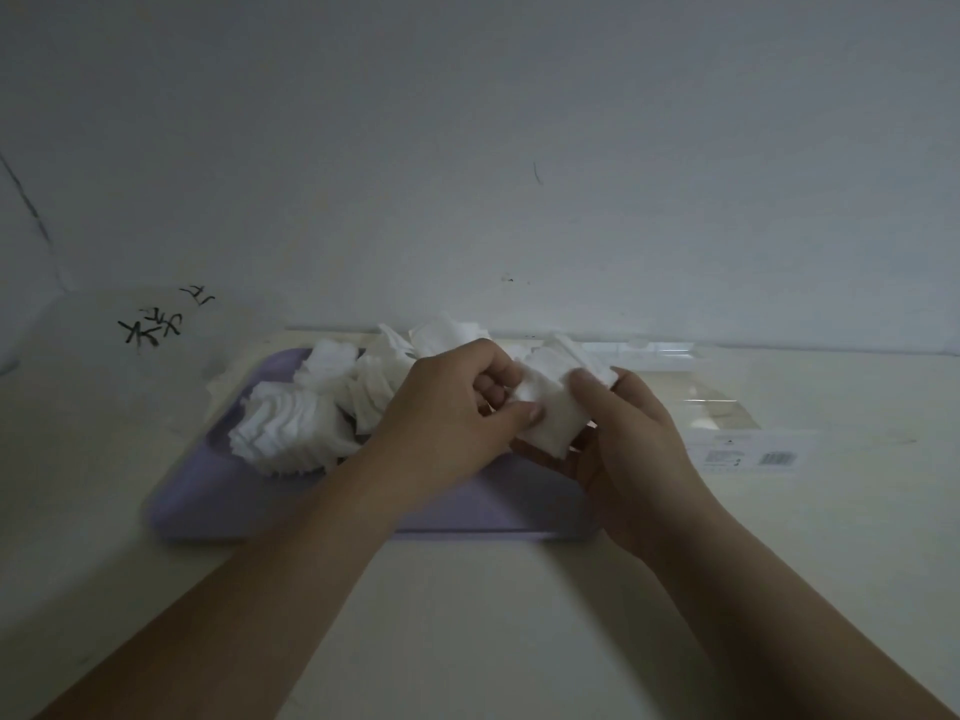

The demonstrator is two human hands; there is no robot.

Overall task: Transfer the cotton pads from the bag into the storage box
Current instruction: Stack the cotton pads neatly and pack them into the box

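Observation:
A shallow purple storage box lies on the table in front of me, with several loose piles of white square cotton pads in its left and back parts. My left hand and my right hand meet over the box's right half. Both grip one small stack of cotton pads, my thumbs on top of it. A clear plastic bag with a printed label and barcode lies flat to the right, partly behind my right hand.
The cream table runs up to a pale wall just behind the box. A clear plastic sheet with black handwriting lies at the back left.

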